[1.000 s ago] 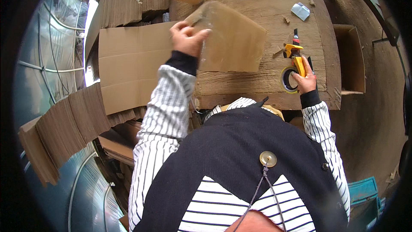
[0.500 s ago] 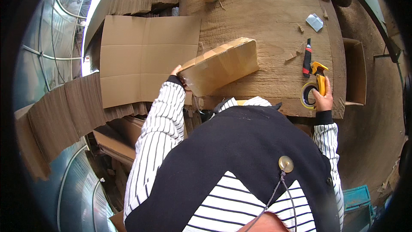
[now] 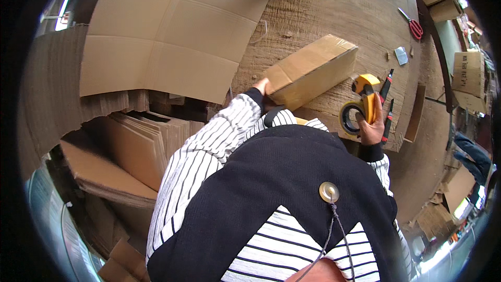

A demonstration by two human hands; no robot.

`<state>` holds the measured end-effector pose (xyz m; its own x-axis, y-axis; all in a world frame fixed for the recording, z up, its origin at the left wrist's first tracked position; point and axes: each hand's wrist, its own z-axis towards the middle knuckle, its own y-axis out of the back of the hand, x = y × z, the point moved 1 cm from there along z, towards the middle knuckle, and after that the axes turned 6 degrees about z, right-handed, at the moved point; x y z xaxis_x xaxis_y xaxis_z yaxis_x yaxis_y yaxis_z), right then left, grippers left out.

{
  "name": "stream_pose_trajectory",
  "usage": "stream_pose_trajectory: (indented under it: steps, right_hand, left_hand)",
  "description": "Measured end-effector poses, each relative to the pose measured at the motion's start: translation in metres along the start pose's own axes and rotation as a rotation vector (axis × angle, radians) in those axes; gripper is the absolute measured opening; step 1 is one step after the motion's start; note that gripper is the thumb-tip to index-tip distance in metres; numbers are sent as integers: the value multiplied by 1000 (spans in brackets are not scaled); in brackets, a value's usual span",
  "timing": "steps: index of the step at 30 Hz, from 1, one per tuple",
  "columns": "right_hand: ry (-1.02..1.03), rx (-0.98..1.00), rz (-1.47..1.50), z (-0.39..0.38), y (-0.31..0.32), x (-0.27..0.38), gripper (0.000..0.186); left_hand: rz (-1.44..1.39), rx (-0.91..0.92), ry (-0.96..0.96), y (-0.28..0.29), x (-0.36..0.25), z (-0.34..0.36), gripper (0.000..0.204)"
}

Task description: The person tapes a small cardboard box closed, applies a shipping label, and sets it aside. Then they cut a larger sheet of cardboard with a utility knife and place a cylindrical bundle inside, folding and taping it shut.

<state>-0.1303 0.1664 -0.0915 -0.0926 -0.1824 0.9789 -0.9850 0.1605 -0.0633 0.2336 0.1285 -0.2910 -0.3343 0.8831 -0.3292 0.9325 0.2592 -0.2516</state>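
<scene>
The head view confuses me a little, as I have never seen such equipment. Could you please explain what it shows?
There is no machine here, only two bare hands at work. The camera is head-worn and looks down; its wide fisheye lens bends straight edges near the rim.

The left hand, partly hidden, touches the left end of a cardboard box. The right hand holds a yellow tape dispenser.

On the wooden table lie red-handled scissors, a pale scrap and two black-and-red cutters. To the left is a large cardboard sheet.
</scene>
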Motion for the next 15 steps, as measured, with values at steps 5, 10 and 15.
stream_pose_trajectory:
  steps: [5, 10, 15]
  right_hand:
    - [99, 65, -129, -14, -59, 24, 77]
    - [406, 122, -542, -29, -90, 40, 72]
    - [564, 210, -894, -50, -122, 58, 76]
  left_hand:
    - [62, 188, 135, -46, 10, 1, 66]
    - [705, -52, -405, -15, -22, -5, 50]
    - [83, 746, -307, -57, -46, -106, 51]
